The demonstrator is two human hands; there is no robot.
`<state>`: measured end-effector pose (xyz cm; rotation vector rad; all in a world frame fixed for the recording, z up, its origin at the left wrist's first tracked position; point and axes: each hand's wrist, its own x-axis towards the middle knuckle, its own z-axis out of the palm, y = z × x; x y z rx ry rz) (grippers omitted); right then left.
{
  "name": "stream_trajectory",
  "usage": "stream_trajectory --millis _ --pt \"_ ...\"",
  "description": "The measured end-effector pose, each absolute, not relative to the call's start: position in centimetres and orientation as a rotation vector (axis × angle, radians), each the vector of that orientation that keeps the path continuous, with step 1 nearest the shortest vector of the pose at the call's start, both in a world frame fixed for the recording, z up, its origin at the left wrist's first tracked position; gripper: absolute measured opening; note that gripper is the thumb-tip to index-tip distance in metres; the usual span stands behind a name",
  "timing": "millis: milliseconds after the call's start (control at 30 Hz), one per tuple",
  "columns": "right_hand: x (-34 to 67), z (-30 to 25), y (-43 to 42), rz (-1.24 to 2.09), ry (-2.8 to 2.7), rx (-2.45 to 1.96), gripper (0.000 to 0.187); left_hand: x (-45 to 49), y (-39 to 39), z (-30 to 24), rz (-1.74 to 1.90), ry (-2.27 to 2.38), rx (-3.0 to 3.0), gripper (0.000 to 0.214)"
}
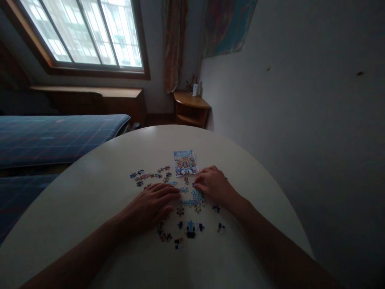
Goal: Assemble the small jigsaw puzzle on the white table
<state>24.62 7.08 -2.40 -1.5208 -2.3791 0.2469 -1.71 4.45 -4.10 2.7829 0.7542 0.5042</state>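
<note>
My left hand rests on the table with its fingers stretched out, their tips beside a light-blue puzzle piece. At the right, the thumb and fingers of my right hand are pinched at a small dark-blue puzzle piece. Between the hands lies a joined blue section of puzzle. Closer to me is another joined section with dark and blue parts. A printed picture sheet lies just beyond the hands. Part of the table under both palms is hidden.
Loose puzzle pieces are scattered at the left of the sheet. More single pieces lie nearer me, right and left. The round white table stands beside a white wall. A blue plaid mattress is at the left.
</note>
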Motion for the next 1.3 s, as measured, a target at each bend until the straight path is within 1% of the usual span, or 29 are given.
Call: stream_trajectory --millis 467,600,767,900,1033,1200,1300 --pt "25.0 -2.6 6.7 0.343 -2.290 -1.464 0.006 -1.6 4.3 -3.9 0.561 0.807 2.747 0.032" --pt "25.1 -2.5 6.7 0.400 -2.249 -1.409 0.005 -1.5 4.5 -4.0 0.735 0.926 2.749 0.027" --pt "24.8 -2.2 6.2 0.594 -2.017 -1.346 0.005 -1.5 4.9 -4.9 0.967 1.174 2.684 0.018" --pt "23.6 -1.8 5.2 0.738 -1.881 -1.295 0.009 -0.9 4.3 -5.3 1.060 1.332 2.515 0.016" --pt "22.4 -1.7 4.3 0.847 -1.826 -1.277 0.009 0.1 3.6 -5.3 1.116 1.298 2.429 0.017" --pt "21.4 -2.1 3.9 0.928 -1.797 -1.224 0.007 0.4 3.4 -5.2 1.175 1.222 2.450 0.028" --pt "20.9 -2.1 3.7 0.933 -1.820 -1.212 0.006 0.4 3.5 -5.1 1.184 1.167 2.514 0.026"
